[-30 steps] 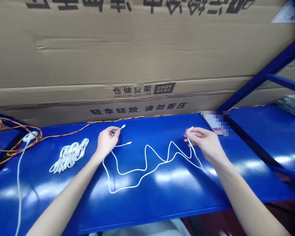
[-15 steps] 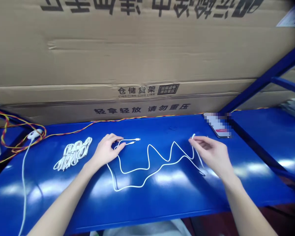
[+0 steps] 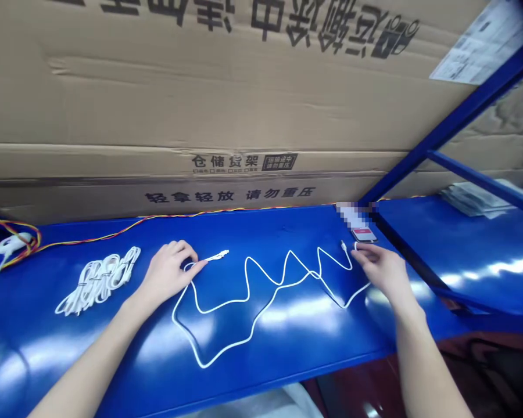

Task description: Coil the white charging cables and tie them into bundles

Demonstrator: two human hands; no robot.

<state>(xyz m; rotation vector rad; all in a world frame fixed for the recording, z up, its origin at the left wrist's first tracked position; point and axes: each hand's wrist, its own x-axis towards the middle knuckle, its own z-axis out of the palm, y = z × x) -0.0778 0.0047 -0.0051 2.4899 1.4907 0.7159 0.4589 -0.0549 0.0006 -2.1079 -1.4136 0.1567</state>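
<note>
A long white cable [image 3: 261, 290] lies in loose waves across the blue shelf [image 3: 287, 342]. My left hand [image 3: 168, 273] rests on the shelf at the cable's left end, fingers curled and pinching the cord just behind two plugs [image 3: 218, 254] that lie side by side. My right hand [image 3: 383, 270] is at the cable's right end, fingertips pressed on the cord beside a small plug [image 3: 343, 245]. The cable stays flat on the shelf between both hands.
A bundle of coiled white cables [image 3: 98, 278] lies left of my left hand. A twisted red-yellow wire [image 3: 113, 234] runs along the back edge to a white device [image 3: 9, 244]. A phone [image 3: 361, 231] lies at the back right. Large cardboard boxes [image 3: 226, 104] wall the rear.
Both hands lowered the cable ends from just above the shelf onto it. The left end's two plugs came together side by side. My right hand moved right, stretching the cable wider.
</note>
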